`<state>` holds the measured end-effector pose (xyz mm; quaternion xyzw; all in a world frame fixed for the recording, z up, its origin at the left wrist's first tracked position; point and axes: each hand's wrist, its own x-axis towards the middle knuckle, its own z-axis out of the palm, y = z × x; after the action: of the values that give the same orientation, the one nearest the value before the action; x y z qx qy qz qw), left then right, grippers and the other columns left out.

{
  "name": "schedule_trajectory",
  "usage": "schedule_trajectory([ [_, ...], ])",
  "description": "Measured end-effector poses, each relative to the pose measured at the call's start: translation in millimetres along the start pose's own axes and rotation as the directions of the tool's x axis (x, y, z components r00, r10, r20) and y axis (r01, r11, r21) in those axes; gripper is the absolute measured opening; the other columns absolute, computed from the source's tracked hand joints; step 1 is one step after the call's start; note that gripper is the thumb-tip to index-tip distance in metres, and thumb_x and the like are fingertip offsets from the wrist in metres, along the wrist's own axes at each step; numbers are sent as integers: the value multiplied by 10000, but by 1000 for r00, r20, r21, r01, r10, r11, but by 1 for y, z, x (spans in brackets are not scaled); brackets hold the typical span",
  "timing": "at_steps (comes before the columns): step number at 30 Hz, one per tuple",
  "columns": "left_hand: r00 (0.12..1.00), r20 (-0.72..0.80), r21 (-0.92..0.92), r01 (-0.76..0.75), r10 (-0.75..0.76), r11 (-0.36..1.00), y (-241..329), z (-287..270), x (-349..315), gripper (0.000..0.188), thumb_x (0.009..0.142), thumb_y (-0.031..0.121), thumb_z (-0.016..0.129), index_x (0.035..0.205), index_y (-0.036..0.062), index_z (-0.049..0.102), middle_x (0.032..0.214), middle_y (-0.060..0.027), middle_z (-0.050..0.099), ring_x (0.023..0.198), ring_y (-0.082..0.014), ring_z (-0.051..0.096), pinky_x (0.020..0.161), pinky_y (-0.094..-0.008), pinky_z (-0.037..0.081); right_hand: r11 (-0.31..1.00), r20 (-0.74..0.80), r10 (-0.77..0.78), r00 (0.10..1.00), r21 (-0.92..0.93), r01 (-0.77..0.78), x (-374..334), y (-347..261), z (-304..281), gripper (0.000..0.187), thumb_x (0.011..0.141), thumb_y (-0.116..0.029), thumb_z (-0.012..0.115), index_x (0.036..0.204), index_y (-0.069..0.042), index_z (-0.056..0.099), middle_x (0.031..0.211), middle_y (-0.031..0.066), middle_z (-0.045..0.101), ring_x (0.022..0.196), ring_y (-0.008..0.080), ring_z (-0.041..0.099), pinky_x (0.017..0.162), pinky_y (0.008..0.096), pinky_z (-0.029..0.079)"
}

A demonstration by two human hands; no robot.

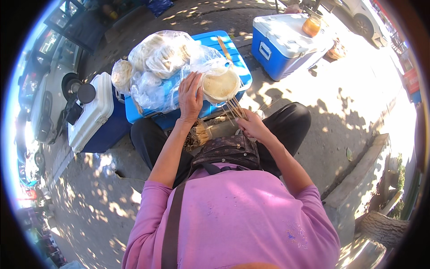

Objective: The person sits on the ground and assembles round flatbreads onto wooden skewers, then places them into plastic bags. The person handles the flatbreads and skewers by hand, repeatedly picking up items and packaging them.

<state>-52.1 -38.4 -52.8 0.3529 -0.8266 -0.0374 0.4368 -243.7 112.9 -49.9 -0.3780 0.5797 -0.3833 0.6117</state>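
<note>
A stack of pale, round, flat sheets point(221, 84), like thin dough or flatbreads, sits in an opened clear plastic bag on the near right part of a blue cooler lid point(240, 62). My left hand point(191, 99) lies along the left side of this stack with its fingers stretched out, touching the plastic. Several thin wooden skewers point(234, 107) stick out from my right hand point(253, 125), which is closed around them. Their far ends reach the stack's near edge; whether they pierce it I cannot tell. More skewers point(224, 48) lie at the lid's far right.
Clear bags of pale food point(163, 51) cover the lid's left part. A bundle of sticks point(199, 134) stands between my knees, by a brown waist bag point(227, 151). White-lidded blue coolers stand left point(94, 112) and far right point(286, 42), the latter with an orange jar point(311, 25).
</note>
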Motion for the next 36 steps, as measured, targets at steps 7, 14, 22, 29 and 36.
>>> schedule_trajectory([
  [7,1000,-26,-34,-16,15,999,0,-1,4,385,855,44,531,1239,67,539,1266,-107,524,1183,-292,479,1007,-410,364,995,41,-4,999,102,0,46,-8,18,171,911,-159,512,1062,-82,490,618,-29,426,431,32,324,366,205,234],
  [14,1000,10,-50,14,-14,999,-3,-2,-1,402,858,57,539,1259,66,521,1280,-108,512,1187,-293,470,1007,-408,360,996,-15,-65,998,-58,64,80,1,19,290,880,-200,529,1113,-28,515,657,18,527,527,102,483,441,257,373],
  [22,999,11,-101,50,-49,994,-7,1,0,399,864,82,547,1263,71,522,1284,-112,515,1177,-296,478,1002,-407,363,934,-134,-193,972,-329,140,94,3,21,453,845,-189,508,1252,3,460,776,167,644,722,276,637,651,377,485],
  [29,997,2,-124,81,-81,989,-10,1,3,379,884,108,542,1261,76,525,1280,-111,523,1180,-294,485,977,-399,393,666,-172,-398,901,-730,155,81,-10,17,424,837,-173,518,1231,-19,498,1150,194,578,1035,369,562,859,448,451],
  [36,995,-3,-130,101,-102,986,-10,-2,4,375,886,113,541,1259,78,527,1278,-115,524,1176,-293,491,975,-394,400,645,-154,-529,835,-713,277,82,-15,19,384,861,-168,528,1214,-18,514,1221,179,541,1109,354,524,917,429,429],
])
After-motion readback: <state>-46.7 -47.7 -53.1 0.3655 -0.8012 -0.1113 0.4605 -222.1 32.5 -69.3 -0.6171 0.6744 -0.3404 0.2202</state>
